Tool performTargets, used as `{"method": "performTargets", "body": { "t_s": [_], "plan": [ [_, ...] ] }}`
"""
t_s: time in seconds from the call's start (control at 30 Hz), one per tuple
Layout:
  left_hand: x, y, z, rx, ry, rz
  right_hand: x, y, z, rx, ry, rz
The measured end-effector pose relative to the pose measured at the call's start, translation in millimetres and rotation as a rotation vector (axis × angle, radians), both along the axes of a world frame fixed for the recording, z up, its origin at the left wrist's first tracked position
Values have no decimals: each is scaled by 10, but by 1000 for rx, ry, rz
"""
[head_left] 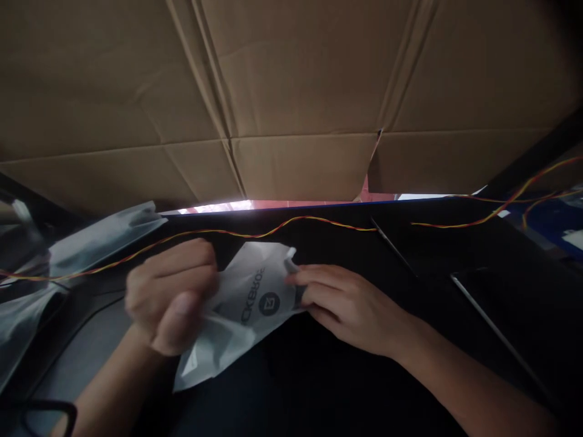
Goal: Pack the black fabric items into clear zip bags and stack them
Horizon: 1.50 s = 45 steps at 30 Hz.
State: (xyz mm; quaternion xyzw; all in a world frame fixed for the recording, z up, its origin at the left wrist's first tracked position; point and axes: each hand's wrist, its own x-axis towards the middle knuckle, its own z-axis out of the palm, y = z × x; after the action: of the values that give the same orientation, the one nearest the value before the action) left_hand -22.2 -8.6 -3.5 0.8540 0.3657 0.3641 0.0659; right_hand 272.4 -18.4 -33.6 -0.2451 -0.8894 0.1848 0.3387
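Observation:
A translucent whitish plastic bag (255, 291) with dark printed lettering and a round logo is stretched between my two hands above the black surface. My left hand (175, 294) is closed in a fist on the bag's left part, its thumb toward me and slightly blurred. With fingers pinched together, my right hand (346, 306) holds the bag's right edge, where a small dark patch shows through the plastic near the fingertips. What is inside the bag cannot be made out.
Cardboard (300, 164) stands across the back. A red and yellow twisted wire (218, 231) runs along the black table (337, 243). More plastic bags (107, 237) lie at the left. Two dark flat objects, one with a shiny edge (496, 331), lie at the right.

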Motion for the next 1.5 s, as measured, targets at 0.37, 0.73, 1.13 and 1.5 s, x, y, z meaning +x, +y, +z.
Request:
{"method": "performTargets", "body": {
  "t_s": [0.37, 0.73, 1.13, 1.5],
  "plan": [
    [-101, 182, 87, 97, 138, -165, -193, -276, -75, 119, -355, 77],
    [148, 141, -31, -15, 272, -232, 33, -76, 27, -14, 141, -380],
    [475, -7, -277, -124, -63, -194, -158, -169, -53, 77, -253, 3],
    [519, -17, -194, -247, -28, -433, -277, -296, -29, -198, -132, -8]
  ]
}}
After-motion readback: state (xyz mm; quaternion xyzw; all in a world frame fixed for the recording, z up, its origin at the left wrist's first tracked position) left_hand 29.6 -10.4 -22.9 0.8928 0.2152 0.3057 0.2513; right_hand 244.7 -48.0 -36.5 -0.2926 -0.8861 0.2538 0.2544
